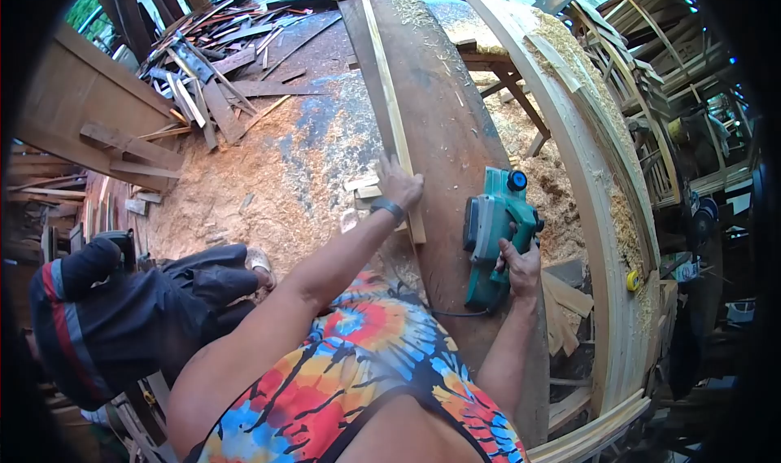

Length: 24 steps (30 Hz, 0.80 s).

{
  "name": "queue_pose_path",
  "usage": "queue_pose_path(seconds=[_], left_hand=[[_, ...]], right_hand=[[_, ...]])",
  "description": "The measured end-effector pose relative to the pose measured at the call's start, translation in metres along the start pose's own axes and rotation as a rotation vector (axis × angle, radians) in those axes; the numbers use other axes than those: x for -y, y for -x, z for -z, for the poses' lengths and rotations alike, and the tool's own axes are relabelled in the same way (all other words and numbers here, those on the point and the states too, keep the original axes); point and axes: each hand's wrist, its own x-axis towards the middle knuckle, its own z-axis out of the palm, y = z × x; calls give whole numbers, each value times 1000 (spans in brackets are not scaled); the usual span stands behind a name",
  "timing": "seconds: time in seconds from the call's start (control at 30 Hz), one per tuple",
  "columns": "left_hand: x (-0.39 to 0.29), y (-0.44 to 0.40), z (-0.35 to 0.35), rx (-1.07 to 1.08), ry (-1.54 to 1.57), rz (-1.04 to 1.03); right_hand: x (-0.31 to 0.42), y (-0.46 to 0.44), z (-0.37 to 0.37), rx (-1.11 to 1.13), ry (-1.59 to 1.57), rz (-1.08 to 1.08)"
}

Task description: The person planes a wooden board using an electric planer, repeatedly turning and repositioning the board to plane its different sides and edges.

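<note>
The left hand (400,184) lies over a long wooden strip (385,80) near its closer end; whether its fingers clench the strip or only press it, I cannot tell. The right hand (519,264) has its fingers wrapped around the handle of a green power planer (486,247), which is beside the strip, over the brown surface (455,129). The strip runs along the left border of this surface, and I see no clamp on it, so in my judgement it could slip or turn if the left hand loosens. The planer seems close to the left forearm; if its motor ran while the two came together, the blade could hurt the arm. The dark cord (460,312) passes near the body and might catch on the clothing. Loose shavings (411,11) at the far end could also make the strip sit unevenly. As for writing, no brand or label can be read; any marks on the planer are too small.
</note>
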Motion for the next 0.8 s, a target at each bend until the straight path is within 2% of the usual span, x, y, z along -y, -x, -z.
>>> queue_pose_path(seconds=[0.13,0.23,0.43,0.5,0.57,0.6,0.63,0.7,0.8], left_hand=[[-1,-2,-12,9,94,-10],[6,-28,-18,35,127,31],[25,-135,-10,86,-22,-57],[45,-203,-20,120,-90,-114],[17,-200,5,114,-19,-18],[25,-222,-1,102,-49,-103],[13,-225,12,136,-36,-66],[19,-249,11,126,75,-16],[15,-215,42,-49,565,139]], right_hand=[[9,-1,-5,-11,-127,-85],[18,0,-17,-45,18,-92],[58,47,-63,-67,-230,-180],[72,61,-78,-22,-242,-200],[78,65,-92,36,-235,-200],[79,65,-97,69,-222,-197],[82,64,-104,102,-207,-192],[85,57,-117,148,-143,-208],[77,44,-141,202,-63,-219]])
